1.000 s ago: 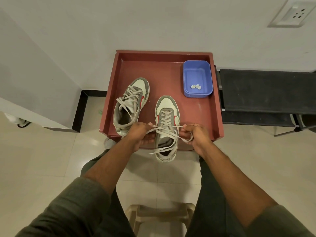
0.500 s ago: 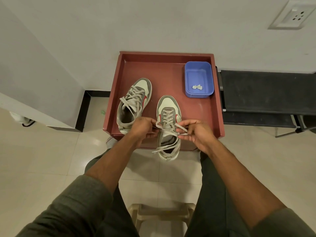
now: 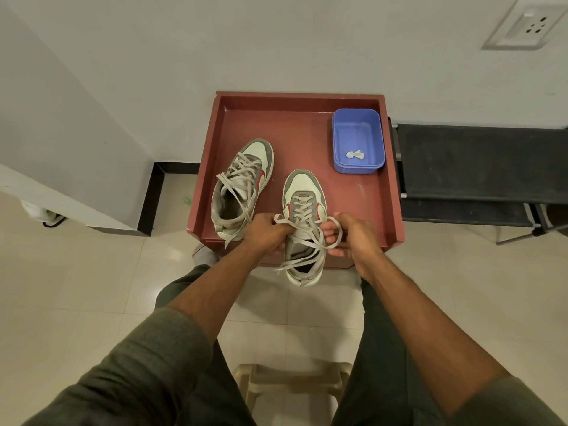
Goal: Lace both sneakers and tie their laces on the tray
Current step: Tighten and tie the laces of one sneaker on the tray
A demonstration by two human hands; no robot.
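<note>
On the tray (image 3: 307, 139), the left sneaker (image 3: 242, 186) sits near the left edge, laced but apparently untied, its ends trailing loose. The left hand (image 3: 264, 233) has its grip curled round 1 lace (image 3: 307, 238) end of the right sneaker (image 3: 304, 226), which overhangs the front edge, probably for reach. The right hand (image 3: 350, 235) pinches a loop, likely starting the bow. A blue tub (image 3: 358, 141) occupies the far right corner.

Two grey-and-white sneakers with red side marks sit on a red-brown tray (image 3: 212, 149), toes away. The left sneaker (image 3: 242, 187) lies angled, its laces loose. The right sneaker (image 3: 304, 229) overhangs the near rim, its laces (image 3: 307, 238) pulled sideways into loops
</note>
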